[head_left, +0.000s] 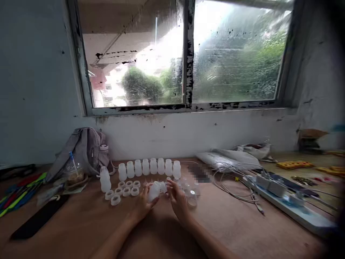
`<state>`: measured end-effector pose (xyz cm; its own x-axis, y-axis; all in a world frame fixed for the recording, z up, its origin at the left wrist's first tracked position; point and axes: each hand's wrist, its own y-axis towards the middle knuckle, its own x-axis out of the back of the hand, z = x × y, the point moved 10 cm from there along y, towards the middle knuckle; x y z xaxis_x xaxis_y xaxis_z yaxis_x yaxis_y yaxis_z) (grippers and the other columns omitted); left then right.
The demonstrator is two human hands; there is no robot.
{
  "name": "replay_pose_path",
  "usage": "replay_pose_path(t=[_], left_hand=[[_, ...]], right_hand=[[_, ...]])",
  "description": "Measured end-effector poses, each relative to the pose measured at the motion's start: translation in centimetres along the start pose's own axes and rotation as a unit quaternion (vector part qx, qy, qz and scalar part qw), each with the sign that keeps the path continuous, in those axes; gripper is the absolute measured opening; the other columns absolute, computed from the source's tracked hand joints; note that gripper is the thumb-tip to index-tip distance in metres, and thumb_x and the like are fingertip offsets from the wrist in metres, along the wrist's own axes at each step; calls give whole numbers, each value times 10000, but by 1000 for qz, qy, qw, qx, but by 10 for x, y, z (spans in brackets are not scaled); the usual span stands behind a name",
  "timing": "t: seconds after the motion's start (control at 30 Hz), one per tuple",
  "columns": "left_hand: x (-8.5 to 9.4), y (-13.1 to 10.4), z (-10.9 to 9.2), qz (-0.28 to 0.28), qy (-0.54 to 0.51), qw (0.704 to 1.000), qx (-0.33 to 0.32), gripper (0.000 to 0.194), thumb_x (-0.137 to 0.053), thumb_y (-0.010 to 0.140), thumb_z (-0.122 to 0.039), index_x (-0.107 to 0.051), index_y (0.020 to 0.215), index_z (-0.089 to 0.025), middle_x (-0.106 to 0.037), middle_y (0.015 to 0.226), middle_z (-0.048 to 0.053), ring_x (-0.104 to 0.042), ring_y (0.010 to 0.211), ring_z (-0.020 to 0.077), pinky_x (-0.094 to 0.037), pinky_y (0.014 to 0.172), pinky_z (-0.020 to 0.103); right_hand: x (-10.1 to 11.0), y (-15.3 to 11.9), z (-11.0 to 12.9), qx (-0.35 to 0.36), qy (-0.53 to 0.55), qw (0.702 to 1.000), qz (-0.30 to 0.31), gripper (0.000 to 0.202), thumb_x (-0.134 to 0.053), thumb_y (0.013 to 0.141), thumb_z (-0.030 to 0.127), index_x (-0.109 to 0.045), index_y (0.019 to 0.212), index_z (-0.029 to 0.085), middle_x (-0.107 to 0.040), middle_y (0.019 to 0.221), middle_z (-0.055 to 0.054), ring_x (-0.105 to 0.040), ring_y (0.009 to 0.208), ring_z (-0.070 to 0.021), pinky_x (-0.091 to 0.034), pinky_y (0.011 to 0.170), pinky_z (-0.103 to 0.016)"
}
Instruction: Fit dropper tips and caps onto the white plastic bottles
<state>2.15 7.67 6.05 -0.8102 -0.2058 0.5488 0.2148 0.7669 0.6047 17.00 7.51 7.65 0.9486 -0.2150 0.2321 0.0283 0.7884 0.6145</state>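
Left hand [145,205] wrapped around frosted bottle [153,191], lower centre of frame; right hand [178,201] at small clear part [163,187] beside it, grip unclear; bottle probably light, smooth, slightly squeezable, not fragile, best held mid-body.

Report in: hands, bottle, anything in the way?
Left hand holding white bottle, tilted. Right hand at small clear piece beside it. White rings left, not between hands.

Indistinct clear piece [163,187] between the hands [178,202]
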Motion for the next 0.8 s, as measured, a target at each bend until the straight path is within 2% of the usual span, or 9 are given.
replay_pose_path(t=[0.23, 0.47, 0.63, 0.8], left_hand=[[8, -6, -28, 33, 44, 994, -96, 440, -531, 730, -313, -399, 1139, -221, -497, 1098, 67, -468, 1026, 206, -399, 881, 372], [16, -6, -29, 38, 73, 990, -111, 477, -556, 708, -290, -407, 1157, -230, -511, 1069, 56, -493, 987, 195, -433, 838, 342], [18, -7, -30, 60, 85, 988, -115, 477, -548, 707, -284, -405, 1160, -245, -508, 1070, 45, -498, 970, 183, -438, 832, 325], [19, -10, -34, 71, 89, 985, -129, 491, -553, 694, -288, -410, 1161, -243, -512, 1064, 46, -509, 952, 182, -450, 814, 318]], right_hand=[[-4, 1, 6, 10, 23, 999, 19, 272, -407, 797, 305, -488, 1022, 175, -624, 868, -74, -594, 679, -154, -474, 581, -256], [-11, -1, 1, 4, 45, 997, 54, 257, -398, 792, 278, -473, 1022, 191, -621, 839, -55, -571, 631, -141, -467, 584, -267], [-15, 1, -3, -15, 88, 994, 61, 157, -411, 792, 332, -463, 837, 190, -586, 672, -25, -556, 586, -140, -446, 545, -253], [-17, 3, -6, -26, 43, 995, 86, 239, -397, 800, 380, -442, 672, 183, -508, 554, 10, -475, 488, -108, -368, 476, -219]])
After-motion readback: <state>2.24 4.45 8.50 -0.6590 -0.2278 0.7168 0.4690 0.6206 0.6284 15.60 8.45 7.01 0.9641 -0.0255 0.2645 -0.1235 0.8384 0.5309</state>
